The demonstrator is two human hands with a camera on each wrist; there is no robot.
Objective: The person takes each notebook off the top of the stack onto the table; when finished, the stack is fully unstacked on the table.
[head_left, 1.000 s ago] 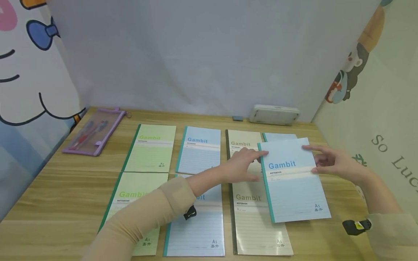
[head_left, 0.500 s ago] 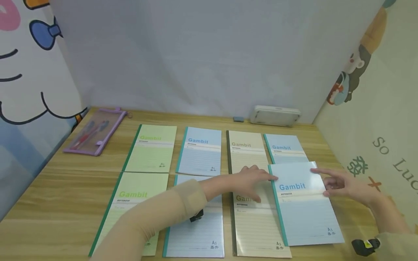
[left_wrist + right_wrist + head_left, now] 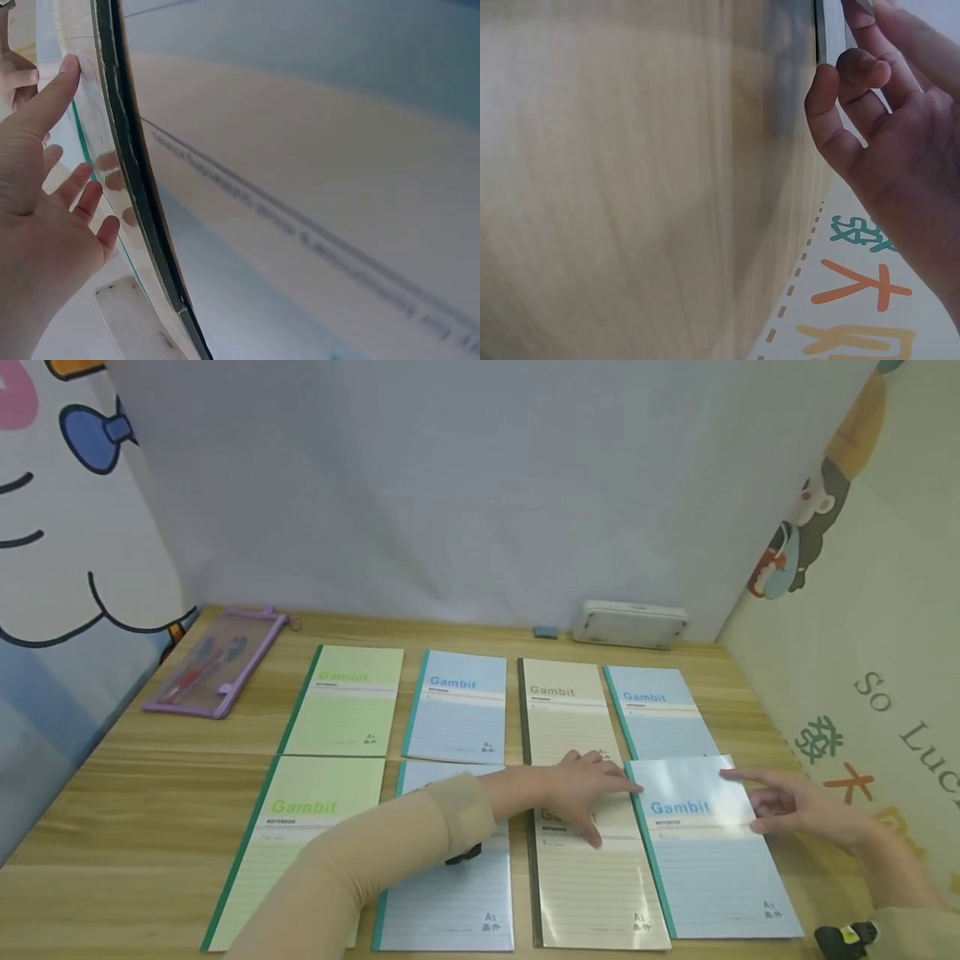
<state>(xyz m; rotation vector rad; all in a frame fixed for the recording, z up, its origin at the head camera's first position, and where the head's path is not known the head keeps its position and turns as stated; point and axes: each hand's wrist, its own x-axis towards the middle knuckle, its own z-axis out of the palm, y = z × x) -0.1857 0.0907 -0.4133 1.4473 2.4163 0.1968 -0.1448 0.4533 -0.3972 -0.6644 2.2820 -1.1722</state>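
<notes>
A blue Gambit notebook point(image 3: 723, 877) lies at the front right, in line with the other notebooks. My right hand point(image 3: 806, 810) holds its right edge, index finger and thumb over the cover and the other fingers curled. In the right wrist view, the notebook's edge point(image 3: 830, 30) shows beside those curled fingers. My left hand point(image 3: 581, 789) is spread over the front beige notebook point(image 3: 600, 893), one fingertip at the blue notebook's teal spine near its top. The left wrist view shows the left fingers point(image 3: 46, 105) loosely extended beyond the beige notebook's dark spine point(image 3: 131, 150).
Green notebooks point(image 3: 348, 702), blue ones point(image 3: 461, 710) and beige ones stand in paired columns, with another blue notebook point(image 3: 656, 710) behind the held one. A mesh pencil pouch point(image 3: 217, 664), a white case point(image 3: 630, 624) and a small grey block point(image 3: 546, 632) lie further back.
Both hands have brought the blue notebook down and toward the front right, off the back blue notebook, which now shows. It has come level with the front row.
</notes>
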